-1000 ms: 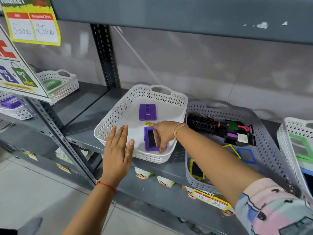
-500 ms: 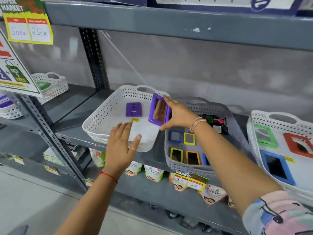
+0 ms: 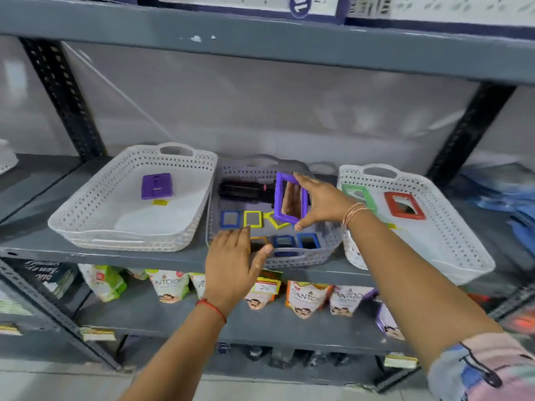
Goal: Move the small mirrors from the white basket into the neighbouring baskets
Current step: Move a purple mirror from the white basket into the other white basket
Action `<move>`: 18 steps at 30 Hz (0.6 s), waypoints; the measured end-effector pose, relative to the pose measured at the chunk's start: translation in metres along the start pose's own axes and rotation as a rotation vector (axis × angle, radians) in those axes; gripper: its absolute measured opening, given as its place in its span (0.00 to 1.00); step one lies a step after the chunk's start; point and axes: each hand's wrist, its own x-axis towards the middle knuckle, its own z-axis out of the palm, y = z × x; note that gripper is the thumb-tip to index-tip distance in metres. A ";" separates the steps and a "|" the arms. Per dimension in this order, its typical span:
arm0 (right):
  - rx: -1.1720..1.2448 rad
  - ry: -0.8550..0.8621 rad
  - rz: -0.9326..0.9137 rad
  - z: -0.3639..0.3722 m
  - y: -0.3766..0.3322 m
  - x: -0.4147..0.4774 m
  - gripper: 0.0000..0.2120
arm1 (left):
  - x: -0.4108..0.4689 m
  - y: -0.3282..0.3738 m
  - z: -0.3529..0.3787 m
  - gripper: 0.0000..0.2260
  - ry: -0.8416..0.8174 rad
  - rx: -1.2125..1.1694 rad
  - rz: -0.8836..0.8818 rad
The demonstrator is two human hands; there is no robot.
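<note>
The white basket (image 3: pixel 86 215) stands at the left of the shelf with one purple mirror (image 3: pixel 156 186) lying face down in it beside a yellow tag (image 3: pixel 160 202). My right hand (image 3: pixel 321 201) holds a second purple-framed mirror (image 3: pixel 289 198) upright above the grey basket (image 3: pixel 304 257) in the middle. Several small mirrors with blue, yellow and orange frames lie in that grey basket. My left hand (image 3: pixel 234 261) hovers open, fingers spread, over the grey basket's front left corner.
Another white basket (image 3: pixel 451 244) at the right holds a green-framed mirror (image 3: pixel 357 193) and a red-framed mirror (image 3: pixel 404 205). A black hairbrush (image 3: pixel 246 191) lies at the back of the grey basket. Snack packets (image 3: pixel 304 299) hang under the shelf. A black upright (image 3: pixel 62 94) stands behind the left basket.
My right hand lifted the purple mirror out of the white basket and carried it right, over the grey basket. My left hand moved right from the white basket's front to the grey basket's corner.
</note>
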 end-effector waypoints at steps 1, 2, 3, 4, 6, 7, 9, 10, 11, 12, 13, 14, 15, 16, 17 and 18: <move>-0.008 -0.001 0.014 -0.002 0.007 -0.005 0.56 | -0.001 0.000 0.001 0.35 -0.017 0.014 -0.005; -0.015 0.002 0.029 -0.005 0.014 -0.010 0.56 | 0.000 0.000 0.001 0.35 -0.022 0.022 -0.006; -0.019 0.005 0.050 -0.007 0.022 -0.016 0.56 | -0.001 0.002 0.002 0.34 -0.016 0.026 -0.003; -0.014 0.013 0.071 -0.010 0.030 -0.021 0.56 | -0.001 0.003 0.002 0.34 -0.005 0.029 -0.004; 0.024 0.034 0.124 -0.017 0.048 -0.033 0.56 | -0.001 0.005 0.002 0.33 0.018 0.035 -0.011; 0.046 0.042 0.150 -0.021 0.058 -0.040 0.55 | -0.001 0.006 0.003 0.33 0.032 0.036 -0.017; 0.068 0.047 0.193 -0.032 0.080 -0.054 0.53 | 0.000 0.007 0.004 0.33 0.072 0.031 -0.032; 0.071 0.046 0.219 -0.038 0.090 -0.061 0.51 | 0.001 0.009 0.005 0.33 0.089 0.030 -0.040; 0.069 0.031 0.254 -0.043 0.101 -0.068 0.49 | 0.002 0.010 0.006 0.33 0.100 0.037 -0.047; 0.052 0.011 0.287 -0.046 0.113 -0.074 0.47 | 0.003 0.011 0.007 0.34 0.102 0.050 -0.052; 0.031 -0.017 0.337 -0.049 0.127 -0.081 0.45 | 0.004 0.012 0.008 0.34 0.095 0.062 -0.056; 0.019 -0.046 0.378 -0.050 0.137 -0.088 0.44 | 0.004 0.012 0.009 0.34 0.084 0.071 -0.060; 0.045 -0.062 0.433 -0.051 0.150 -0.093 0.44 | 0.005 0.012 0.009 0.35 0.076 0.079 -0.065; 0.054 -0.091 0.481 -0.050 0.160 -0.098 0.46 | 0.004 0.012 0.009 0.35 0.071 0.084 -0.073; 0.066 -0.122 0.522 -0.048 0.166 -0.104 0.47 | 0.004 0.012 0.010 0.35 0.067 0.086 -0.078; 0.055 -0.177 0.539 -0.045 0.171 -0.106 0.45 | 0.005 0.012 0.010 0.35 0.064 0.086 -0.084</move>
